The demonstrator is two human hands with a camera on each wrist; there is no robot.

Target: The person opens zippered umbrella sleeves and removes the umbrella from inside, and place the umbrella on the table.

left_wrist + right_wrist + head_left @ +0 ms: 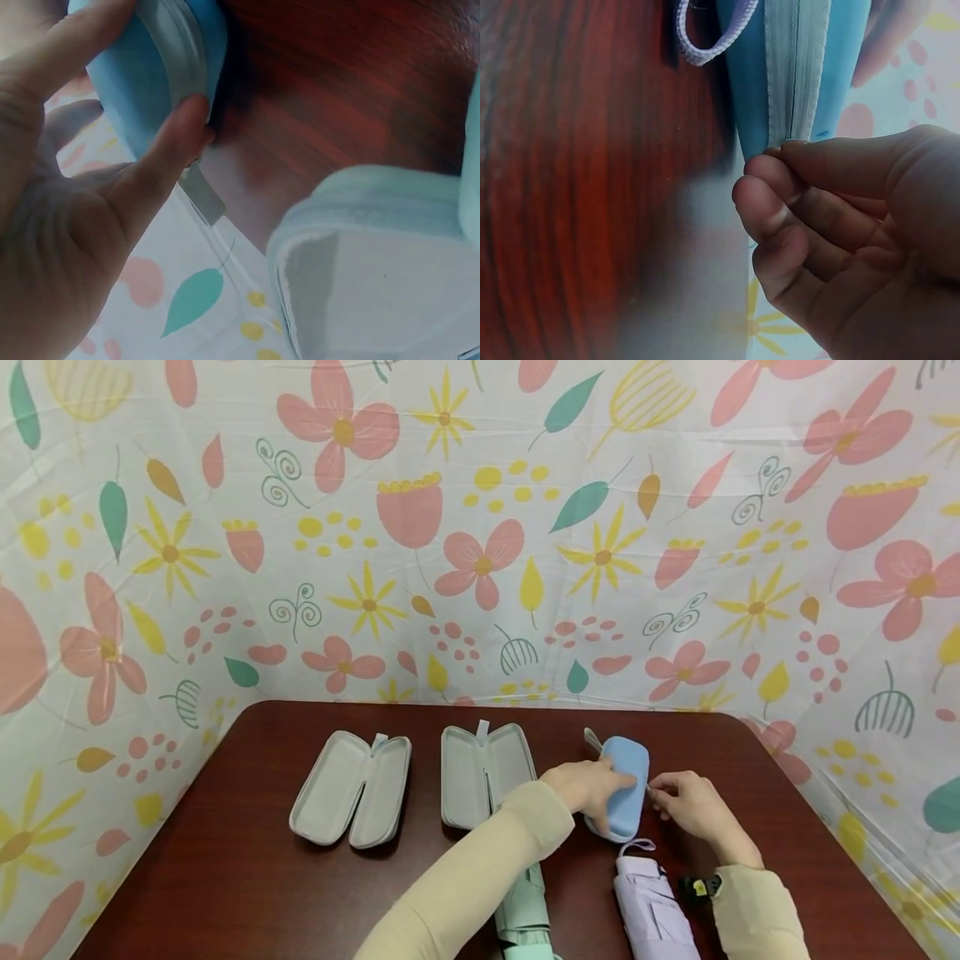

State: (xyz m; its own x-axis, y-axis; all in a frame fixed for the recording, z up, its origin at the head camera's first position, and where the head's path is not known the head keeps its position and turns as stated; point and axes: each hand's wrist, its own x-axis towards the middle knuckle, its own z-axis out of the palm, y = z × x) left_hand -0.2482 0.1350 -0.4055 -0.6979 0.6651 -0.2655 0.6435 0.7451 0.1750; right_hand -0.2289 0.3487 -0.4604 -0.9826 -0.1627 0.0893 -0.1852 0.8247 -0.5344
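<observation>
A light blue zippered case lies closed-looking at the right of the table, with a fabric loop at its far end. My left hand holds it, fingers over the top and thumb along the left side; the left wrist view shows the thumb against the zipper band. At the case's right side my right hand pinches the zipper pull between thumb and fingertips. In the right wrist view the grey zipper runs to those fingertips, which mostly hide the pull.
Two open grey-lined cases stand left, one farther off, the other partly behind my left sleeve. A folded green umbrella lies under that forearm. A folded lilac umbrella with a wrist loop lies just nearer than the blue case.
</observation>
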